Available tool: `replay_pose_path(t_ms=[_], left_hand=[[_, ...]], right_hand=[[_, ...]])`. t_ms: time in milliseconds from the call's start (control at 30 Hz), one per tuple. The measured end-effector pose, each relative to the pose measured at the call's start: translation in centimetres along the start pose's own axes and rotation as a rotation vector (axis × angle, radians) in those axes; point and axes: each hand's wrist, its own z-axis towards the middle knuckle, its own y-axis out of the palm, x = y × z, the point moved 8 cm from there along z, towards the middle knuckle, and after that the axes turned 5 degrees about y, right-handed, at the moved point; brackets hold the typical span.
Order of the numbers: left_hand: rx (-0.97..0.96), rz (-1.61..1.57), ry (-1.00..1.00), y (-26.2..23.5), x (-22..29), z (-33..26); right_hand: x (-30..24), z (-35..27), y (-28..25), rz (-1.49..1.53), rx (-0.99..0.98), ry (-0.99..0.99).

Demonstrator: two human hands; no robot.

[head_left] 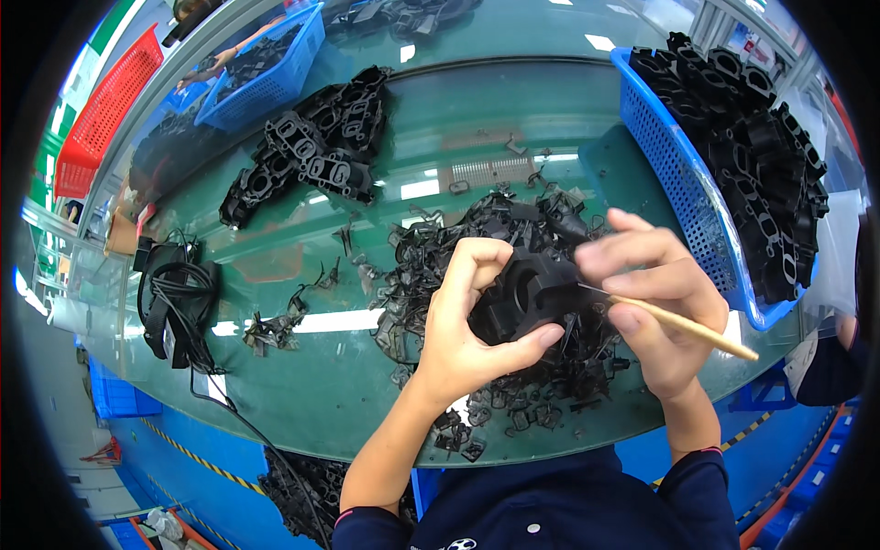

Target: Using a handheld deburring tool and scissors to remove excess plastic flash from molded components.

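My left hand [467, 321] is shut on a black moulded plastic part [527, 293] with round openings, held just above the table. My right hand [655, 302] grips a thin wooden-handled tool [687, 323]; its metal tip touches the part's right side. Under both hands lies a heap of thin black plastic trimmings [431, 275] on the green glass table [302, 385].
A blue basket [683, 183] full of black parts stands at the right. A stack of the same parts [307, 156] lies at the back left, with another blue basket [266, 73] and a red basket [105, 110] behind. Black cables [179, 312] lie at the left edge.
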Motion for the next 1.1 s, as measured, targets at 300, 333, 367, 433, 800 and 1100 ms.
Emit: replay_pose_path(t_ms=[300, 333, 367, 433, 800, 1100], left_hand=[[0.095, -0.651, -0.411, 0.5, -2.5, -0.6], [0.101, -0.716, -0.401, 0.6, -2.3, -0.5], [0.108, -0.781, -0.391, 0.7, -2.0, -0.4], [0.164, -0.734, -0.396, 0.6, -1.7, -0.3], [0.214, -0.99, -0.493, 0.8, -3.0, -1.2], [0.188, -0.834, -0.477, 0.7, -3.1, -1.4]], right_hand=[[1.3, -0.5, 0.0, -0.075, 0.055, -0.024], [1.1, -0.4, 0.3, -0.068, 0.061, -0.052], [1.0, -0.3, 0.8, -0.036, 0.023, -0.024], [0.7, -0.4, 1.6, -0.003, -0.063, -0.029], [0.2, -1.1, 3.8, -0.077, -0.247, -0.068], [0.1, -0.7, 3.8, -0.178, -0.256, -0.095]])
